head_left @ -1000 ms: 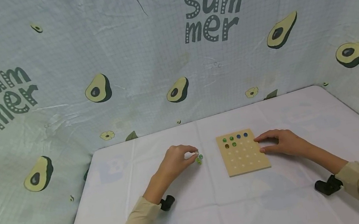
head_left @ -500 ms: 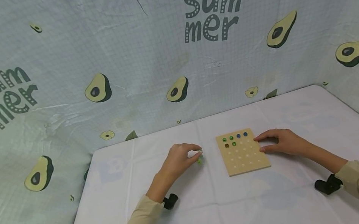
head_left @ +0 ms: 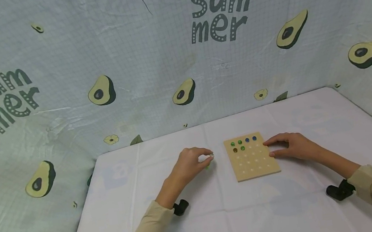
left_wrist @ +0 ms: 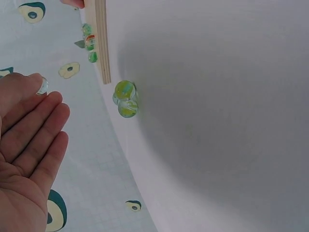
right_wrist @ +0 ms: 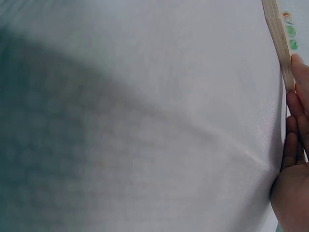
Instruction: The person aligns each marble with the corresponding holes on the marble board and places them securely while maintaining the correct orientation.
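My left hand (head_left: 188, 165) pinches a small clear glass marble (left_wrist: 43, 86) between thumb and fingertips, raised above the table. Just beyond those fingertips, a few green-yellow marbles (left_wrist: 126, 99) lie close together on the cloth; in the head view my hand mostly covers them. A square wooden board (head_left: 255, 163) with rows of small round hollows lies to the right. Along its far rows sit several marbles, including green ones (head_left: 240, 142), blue ones (head_left: 247, 140) and a brownish one (head_left: 235, 150). My right hand (head_left: 294, 147) holds the board's right edge with thumb and index finger.
A white cloth (head_left: 215, 223) covers the table. Behind it hangs a pale curtain (head_left: 142, 58) printed with avocados and lettering. A black wrist camera (head_left: 181, 208) sits under the left wrist, another black camera (head_left: 340, 190) under the right.
My left hand has lifted the clear marble off the group and moved a little right, toward the board. My right hand and the board have stayed in place.
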A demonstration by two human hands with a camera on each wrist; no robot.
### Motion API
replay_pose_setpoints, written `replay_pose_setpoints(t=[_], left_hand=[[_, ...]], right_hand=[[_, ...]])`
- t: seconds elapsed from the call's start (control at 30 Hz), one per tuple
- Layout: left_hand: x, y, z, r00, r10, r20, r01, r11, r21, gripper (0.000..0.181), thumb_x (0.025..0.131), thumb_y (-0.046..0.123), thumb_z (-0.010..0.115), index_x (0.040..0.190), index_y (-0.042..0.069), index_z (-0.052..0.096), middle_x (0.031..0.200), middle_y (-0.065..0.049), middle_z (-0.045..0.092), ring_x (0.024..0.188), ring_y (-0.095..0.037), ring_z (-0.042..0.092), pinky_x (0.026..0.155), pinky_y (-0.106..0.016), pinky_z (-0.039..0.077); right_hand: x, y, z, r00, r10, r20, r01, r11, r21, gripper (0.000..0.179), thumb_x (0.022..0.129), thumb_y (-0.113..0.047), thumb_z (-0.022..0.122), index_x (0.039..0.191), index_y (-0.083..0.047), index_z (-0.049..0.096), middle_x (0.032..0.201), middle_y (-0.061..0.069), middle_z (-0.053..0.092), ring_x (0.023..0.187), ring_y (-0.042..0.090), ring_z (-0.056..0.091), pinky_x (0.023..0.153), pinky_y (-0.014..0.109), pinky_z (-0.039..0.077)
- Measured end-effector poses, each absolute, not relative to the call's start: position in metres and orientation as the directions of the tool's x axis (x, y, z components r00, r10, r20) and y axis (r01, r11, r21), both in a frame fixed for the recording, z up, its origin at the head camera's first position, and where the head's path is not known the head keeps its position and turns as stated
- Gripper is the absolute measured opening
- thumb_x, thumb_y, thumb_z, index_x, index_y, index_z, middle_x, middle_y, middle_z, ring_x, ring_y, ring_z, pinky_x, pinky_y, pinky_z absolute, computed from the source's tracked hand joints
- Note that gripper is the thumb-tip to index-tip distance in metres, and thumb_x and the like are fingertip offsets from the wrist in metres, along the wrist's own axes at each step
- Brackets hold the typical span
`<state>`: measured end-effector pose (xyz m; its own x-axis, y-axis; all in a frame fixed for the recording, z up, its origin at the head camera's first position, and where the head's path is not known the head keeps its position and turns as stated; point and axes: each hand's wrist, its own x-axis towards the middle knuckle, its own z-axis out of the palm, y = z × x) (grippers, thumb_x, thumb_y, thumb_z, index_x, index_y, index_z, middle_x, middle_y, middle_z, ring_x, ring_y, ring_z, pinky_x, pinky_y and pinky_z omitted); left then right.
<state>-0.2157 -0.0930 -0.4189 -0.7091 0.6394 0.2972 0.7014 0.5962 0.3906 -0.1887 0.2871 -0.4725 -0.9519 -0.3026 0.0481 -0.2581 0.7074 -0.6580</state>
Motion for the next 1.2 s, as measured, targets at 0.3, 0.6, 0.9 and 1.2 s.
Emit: replay_pose_setpoints(t=[0.3, 0.6, 0.9, 1.2], left_hand=[[-0.215, -0.087, -0.417, -0.719, 0.632, 0.288, 0.691, 0.611, 0.386, 0.015, 0.094, 0.015, 0.075, 0.107, 0.009, 0.079, 0.105, -0.003, 0.078, 0.101, -0.018, 0.074, 0.088, -0.033, 0.059], [-0.215, -0.082, -0.414, -0.698, 0.636, 0.330, 0.715, 0.587, 0.380, 0.016, 0.093, 0.016, 0.076, 0.106, 0.008, 0.079, 0.104, -0.004, 0.078, 0.100, -0.018, 0.074, 0.088, -0.034, 0.059], [-0.214, -0.072, -0.412, -0.693, 0.636, 0.340, 0.719, 0.581, 0.381, 0.017, 0.095, 0.017, 0.075, 0.108, 0.008, 0.079, 0.105, -0.004, 0.078, 0.101, -0.018, 0.074, 0.088, -0.031, 0.059], [-0.214, -0.065, -0.414, -0.717, 0.603, 0.350, 0.694, 0.570, 0.440, 0.016, 0.095, 0.017, 0.075, 0.108, 0.009, 0.079, 0.106, -0.002, 0.078, 0.102, -0.017, 0.073, 0.089, -0.030, 0.059]], right_hand=[[-0.188, 0.286, -0.472, -0.954, -0.296, 0.049, -0.254, 0.710, -0.657, 0.044, 0.087, -0.039, 0.080, 0.126, -0.018, 0.073, 0.131, 0.010, 0.068, 0.131, 0.041, 0.053, 0.108, 0.060, 0.041], [-0.189, 0.287, -0.473, -0.952, -0.302, 0.058, -0.264, 0.706, -0.657, 0.044, 0.088, -0.040, 0.080, 0.126, -0.018, 0.073, 0.131, 0.010, 0.068, 0.131, 0.041, 0.054, 0.107, 0.060, 0.042], [-0.189, 0.286, -0.474, -0.954, -0.294, 0.055, -0.256, 0.711, -0.655, 0.045, 0.087, -0.040, 0.080, 0.126, -0.018, 0.073, 0.131, 0.010, 0.068, 0.131, 0.041, 0.053, 0.107, 0.060, 0.042], [-0.189, 0.287, -0.472, -0.954, -0.295, 0.050, -0.255, 0.715, -0.650, 0.045, 0.087, -0.040, 0.080, 0.126, -0.018, 0.073, 0.131, 0.009, 0.068, 0.130, 0.039, 0.054, 0.105, 0.059, 0.044]])
